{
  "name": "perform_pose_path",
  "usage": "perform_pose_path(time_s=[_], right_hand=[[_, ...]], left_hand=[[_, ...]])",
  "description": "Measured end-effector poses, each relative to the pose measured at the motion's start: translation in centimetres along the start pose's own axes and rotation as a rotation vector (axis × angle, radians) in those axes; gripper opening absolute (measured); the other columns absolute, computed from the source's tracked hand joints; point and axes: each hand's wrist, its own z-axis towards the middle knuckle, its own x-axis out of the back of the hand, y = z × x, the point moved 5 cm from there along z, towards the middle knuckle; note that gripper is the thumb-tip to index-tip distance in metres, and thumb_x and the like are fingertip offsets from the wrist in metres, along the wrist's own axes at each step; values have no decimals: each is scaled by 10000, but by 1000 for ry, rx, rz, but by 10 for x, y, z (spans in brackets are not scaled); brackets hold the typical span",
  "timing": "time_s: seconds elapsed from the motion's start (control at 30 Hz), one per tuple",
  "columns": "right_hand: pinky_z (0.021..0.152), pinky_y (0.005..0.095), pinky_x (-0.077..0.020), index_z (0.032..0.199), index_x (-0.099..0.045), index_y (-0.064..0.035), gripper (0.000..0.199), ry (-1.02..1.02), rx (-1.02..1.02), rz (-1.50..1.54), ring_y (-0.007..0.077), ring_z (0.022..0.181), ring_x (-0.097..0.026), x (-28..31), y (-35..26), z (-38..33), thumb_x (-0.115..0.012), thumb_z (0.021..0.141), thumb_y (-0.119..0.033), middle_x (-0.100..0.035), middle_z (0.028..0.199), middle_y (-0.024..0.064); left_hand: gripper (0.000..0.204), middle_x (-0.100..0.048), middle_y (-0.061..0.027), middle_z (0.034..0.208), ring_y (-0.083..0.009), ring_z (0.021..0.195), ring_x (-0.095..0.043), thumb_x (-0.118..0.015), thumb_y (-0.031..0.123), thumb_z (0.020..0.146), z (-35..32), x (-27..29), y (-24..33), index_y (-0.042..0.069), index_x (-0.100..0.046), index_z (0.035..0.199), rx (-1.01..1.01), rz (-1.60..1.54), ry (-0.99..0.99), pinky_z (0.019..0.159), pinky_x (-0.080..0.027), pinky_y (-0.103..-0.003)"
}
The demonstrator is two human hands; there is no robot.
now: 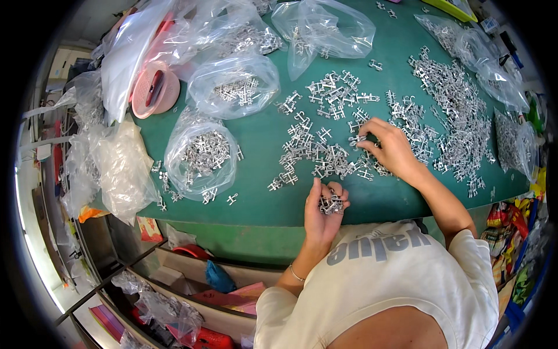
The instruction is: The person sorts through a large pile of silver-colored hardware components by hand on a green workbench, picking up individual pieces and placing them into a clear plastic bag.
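Green covers the whole tabletop (261,139), and it is strewn with small silvery metal parts, some loose and some in clear plastic bags. From my seat at the feed I look straight down on the person's two bare hands.

My left hand (325,208) sits near the front edge of the tabletop, palm up and cupped, fingers curled around a small clutch of metal parts (331,203) resting in the palm. My right hand (388,148) reaches farther out, fingers bent downward with the tips pressed onto the loose heap of parts (325,154) in the middle of the tabletop; I cannot tell whether it is pinching one piece or only touching the pile.

A larger spread of the same parts (459,110) lies to the right of that hand. To the left, two open clear bags (200,154) (235,87) each hold more parts, and further bags (325,26) lie toward the far edge. A pink round container (154,88) stands near the far left corner, partly under plastic. Below the front edge, a shelf (192,291) holds crumpled bags and colourful odds and ends.
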Motion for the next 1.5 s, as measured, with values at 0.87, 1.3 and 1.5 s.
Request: perform_pose_path(time_s=[0.87,1.3,1.5], right_hand=[[577,326,-459,855,-626,-37,163,-174,16,-2,248,664,-584,4,-23,-45,-677,709,-88,-579,857,72],[525,370,-463,969,-604,-76,230,-204,12,-152,277,632,-588,-14,-25,-79,-640,745,-111,-562,907,58],[546,310,-444,880,-639,-29,155,-84,-59,224,215,636,-575,-11,-20,-75,-667,750,-107,-599,798,71]], left_hand=[[204,-541,-67,744,-149,672,-532,-491,109,906,1,-6,4,-8,-532,1067,-161,314,26,549,-442,-253],[196,-530,-66,751,-143,676,-519,-503,127,902,-10,3,5,-2,-528,1048,-184,316,48,543,-440,-239],[194,-567,-71,760,-123,665,-537,-526,93,883,-13,2,1,-12,-544,1045,-170,512,51,535,-439,-222]])
